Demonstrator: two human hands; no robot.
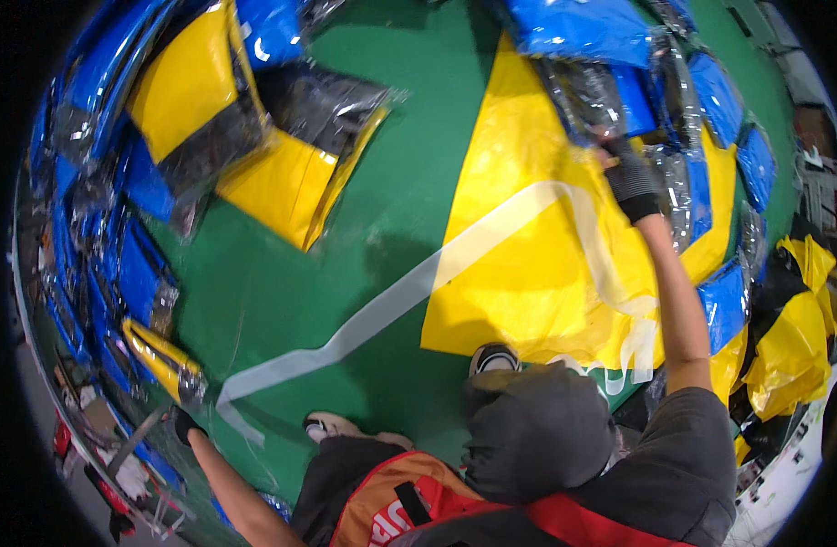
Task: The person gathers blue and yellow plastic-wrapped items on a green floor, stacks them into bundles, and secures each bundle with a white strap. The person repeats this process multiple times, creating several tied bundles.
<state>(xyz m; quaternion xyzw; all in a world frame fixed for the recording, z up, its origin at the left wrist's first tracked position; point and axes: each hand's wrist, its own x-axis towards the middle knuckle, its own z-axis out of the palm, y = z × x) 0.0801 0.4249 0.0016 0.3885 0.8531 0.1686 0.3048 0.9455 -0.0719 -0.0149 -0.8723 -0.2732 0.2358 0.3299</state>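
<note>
My right hand [630, 173], in a dark striped glove with bare fingertips, reaches over a large yellow sheet [514, 273]. Its blurred fingertips are at the lower edge of a clear-wrapped dark and blue package [583, 96]; whether they grip it I cannot tell. Over the sheet and onto the green floor runs a long translucent white strip [373, 319], which bends below my right hand and trails toward my knee. Low on the left, my left hand [180, 425], also dark-gloved, has its fingers curled beside a narrow yellow package [159, 358]. A flat greyish piece [136, 440] lies at its fingers.
Blue wrapped packages [145, 264] pile along the left, with yellow and black ones [295, 187] in front. More blue packages [715, 96] ring the right side, above crumpled yellow sheeting [792, 356]. My shoes [332, 426] rest on the green floor [382, 173] near the sheet's edge.
</note>
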